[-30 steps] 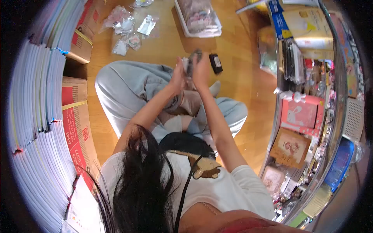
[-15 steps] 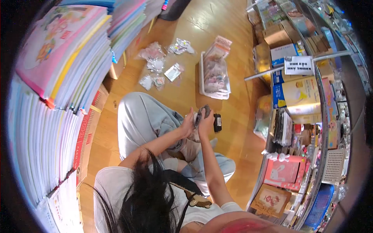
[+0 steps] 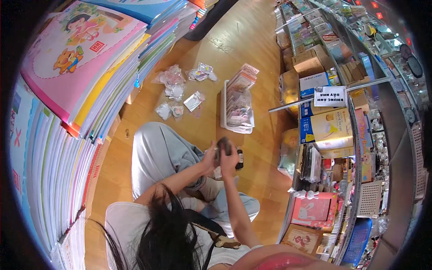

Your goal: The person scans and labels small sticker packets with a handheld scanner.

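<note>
With both hands brought together above the wood floor [image 3: 270, 166], the seated person grips a dark grey item [image 3: 223, 146], blurry, exact kind unclear. Left hand [image 3: 208, 160] grasps its left side; right hand [image 3: 230, 161] has fingers wrapped over its right side. A black item [image 3: 240, 159] with a pale label lies on the floor just beside the right hand, partly hidden by it.

A white basket [image 3: 237, 129], long and narrow, filled with clear packets [image 3: 239, 105], sits ahead of the hands; a short gap of floor separates its near edge from the grey item. Left of the basket, loose plastic packets [image 3: 174, 85] lie in a loose group, apart from its wall. A wide strip of floor runs between basket and right-hand shelf [image 3: 310, 148], continuing down past the black item. A metal rod [image 3: 288, 106] juts from the shelf over that strip, its tip short of the basket.

Pale jeans [image 3: 155, 144] border the hand area at left and below; the stacked notebooks [image 3: 85, 58] line the far left, their edges well apart from the hands.
</note>
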Available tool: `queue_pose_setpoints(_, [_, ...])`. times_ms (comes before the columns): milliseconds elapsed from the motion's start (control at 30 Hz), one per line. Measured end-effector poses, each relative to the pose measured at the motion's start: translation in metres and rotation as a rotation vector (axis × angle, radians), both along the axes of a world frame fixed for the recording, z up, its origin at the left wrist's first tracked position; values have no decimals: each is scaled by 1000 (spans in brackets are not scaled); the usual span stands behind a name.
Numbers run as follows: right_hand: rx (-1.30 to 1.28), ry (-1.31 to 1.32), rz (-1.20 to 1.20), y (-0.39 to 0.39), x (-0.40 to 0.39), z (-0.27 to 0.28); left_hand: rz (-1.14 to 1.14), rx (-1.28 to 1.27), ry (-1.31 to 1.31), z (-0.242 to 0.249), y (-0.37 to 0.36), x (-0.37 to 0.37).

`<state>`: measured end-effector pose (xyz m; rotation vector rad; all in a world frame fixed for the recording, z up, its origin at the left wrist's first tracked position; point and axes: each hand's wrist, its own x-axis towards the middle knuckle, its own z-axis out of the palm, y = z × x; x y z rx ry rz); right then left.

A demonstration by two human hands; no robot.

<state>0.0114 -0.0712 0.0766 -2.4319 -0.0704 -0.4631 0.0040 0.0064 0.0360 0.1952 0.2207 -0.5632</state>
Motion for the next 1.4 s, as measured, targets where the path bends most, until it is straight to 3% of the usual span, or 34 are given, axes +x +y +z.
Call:
queue_pose_setpoints(67, [32, -54, 162, 6, -15, -12, 77, -66, 38, -11, 8, 6])
queue_pose_setpoints(133, [22, -48, 283, 3, -23, -9, 29, -171, -95, -18, 15, 14])
queue_pose_setpoints(167, [-7, -52, 232, -4, -22, -6, 5, -223, -161, -22, 15, 16])
queue_pose_setpoints(200, [-38, -58, 184, -12, -17, -4, 6, -121, -218, -26, 7, 16])
queue_pose_setpoints(300, [-43, -52, 18, -20, 0, -3, 4, 153, -129, 4, -6, 0])
queue_pose_setpoints(367, [67, 13, 0, -10, 4, -5, 26, 82, -4, 14, -2, -3])
queue_pose_setpoints(433, [41, -32, 128, 4, -7, -11, 86, -4, -22, 0, 6, 2])
queue_pose_setpoints(467, [57, -1, 175, 16, -20, -4, 116, -175, -87, -21, 7, 6])
queue_pose_setpoints(567, [53, -3, 269, 10, -28, -3, 63, -311, -74, -2, 26, 12])
queue_pose_setpoints(633, [-46, -69, 293, -9, -16, 2, 46, -93, -140, -2, 24, 10])
queue_pose_setpoints(767, [15, -45, -54, -13, 9, 4, 5, 191, -83, 13, 4, -4])
queue_pose_setpoints(900, [-67, -165, 12, 23, -23, 4, 103, 51, -121, -5, 8, 0])
queue_pose_setpoints(933, [3, -124, 75, 20, -28, -11, 51, -104, -68, -7, 16, 2])
queue_pose_setpoints(1033, [2, -50, 129, -1, -24, -16, 108, -60, -175, 1, 19, 6])
queue_pose_setpoints(1067, [-80, -139, 123, -8, -18, -9, 111, 19, -199, -7, 13, 5])
queue_pose_setpoints(1167, [78, -13, -231, -21, -3, -4, -33, 279, -120, -16, -6, -1])
queue_pose_setpoints(1267, [169, 27, -300, -3, -20, -3, 33, 166, -110, -7, -10, -7])
queue_pose_setpoints(1367, [261, -78, -62, 16, -40, -18, -2, 71, -94, -15, 5, 0])
queue_pose_setpoints(1400, [173, -28, -9, 11, -45, -24, -12, -3, -83, -3, 15, 1])
